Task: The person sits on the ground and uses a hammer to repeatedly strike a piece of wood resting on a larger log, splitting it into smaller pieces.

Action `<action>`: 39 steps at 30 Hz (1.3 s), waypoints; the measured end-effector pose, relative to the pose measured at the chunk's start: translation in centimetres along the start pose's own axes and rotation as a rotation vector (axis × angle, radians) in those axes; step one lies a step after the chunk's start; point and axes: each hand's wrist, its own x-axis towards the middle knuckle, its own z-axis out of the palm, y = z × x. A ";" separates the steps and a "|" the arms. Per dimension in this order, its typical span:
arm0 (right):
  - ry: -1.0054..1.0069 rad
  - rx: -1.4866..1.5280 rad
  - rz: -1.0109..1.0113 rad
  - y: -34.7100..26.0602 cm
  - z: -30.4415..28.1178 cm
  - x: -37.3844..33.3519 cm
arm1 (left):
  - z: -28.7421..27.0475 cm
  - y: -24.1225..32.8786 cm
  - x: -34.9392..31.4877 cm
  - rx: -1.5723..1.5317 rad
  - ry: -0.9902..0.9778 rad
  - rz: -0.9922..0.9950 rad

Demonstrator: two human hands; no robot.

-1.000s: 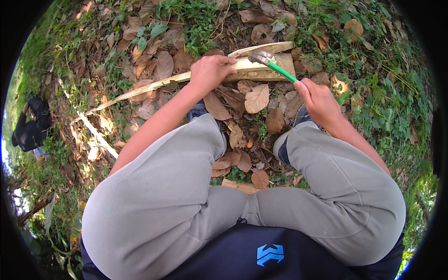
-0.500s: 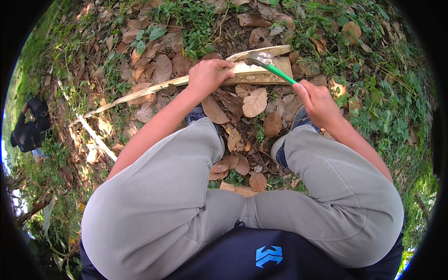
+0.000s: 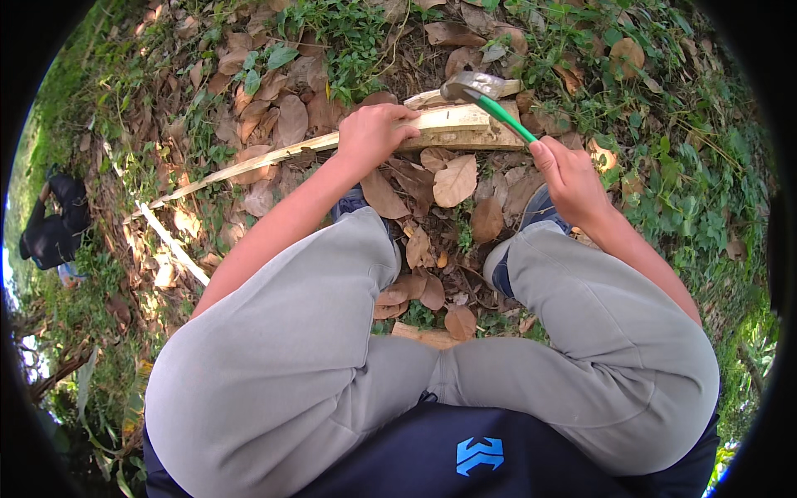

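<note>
My right hand (image 3: 571, 184) grips a claw hammer (image 3: 506, 118) by the end of its green handle. The metal head is raised over the far edge of a pale wooden strip (image 3: 458, 118). My left hand (image 3: 374, 134) is closed on that long strip, thumb on its near side, steadying it across a thicker wooden block (image 3: 504, 137). A thin dark nail (image 3: 448, 114) seems to stick up from the strip, between my left hand and the hammer; it is too small to be sure. Behind lies another split wood piece (image 3: 422, 99), partly hidden by the hammer head.
Dry brown leaves (image 3: 455, 181) and green plants (image 3: 672, 174) cover the ground. A second thin stick (image 3: 173, 245) lies at the left, near the strip's far end. More wood (image 3: 423, 335) shows between my legs. Another person (image 3: 60, 220) in dark clothes is at the far left.
The hammer has lifted off the strip, its head now higher and slightly to the right. My right hand has shifted a little right; the left hand and the wood have hardly moved.
</note>
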 end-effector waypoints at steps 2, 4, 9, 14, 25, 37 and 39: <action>0.088 0.086 -0.080 -1.1 -0.6 -0.4 | -0.1 0.0 0.1 -0.009 0.000 0.007; 0.096 0.097 -0.110 -0.5 -0.2 -0.5 | -0.2 0.3 0.2 -0.006 -0.007 0.002; -0.055 -0.026 0.099 0.9 1.3 0.3 | 0.0 0.5 0.3 -0.003 -0.012 0.000; 0.104 0.137 -0.056 -1.6 -1.6 0.7 | -0.2 0.2 0.1 0.004 -0.023 -0.006; -0.060 -0.115 0.020 1.0 -1.1 0.8 | 0.3 0.1 0.3 0.008 -0.001 0.023; -0.057 -0.067 -0.050 2.5 1.0 0.0 | 0.1 0.3 0.3 -0.013 -0.002 0.025; -0.156 -0.119 0.028 1.7 0.4 0.2 | 0.1 0.1 0.2 -0.002 0.002 0.024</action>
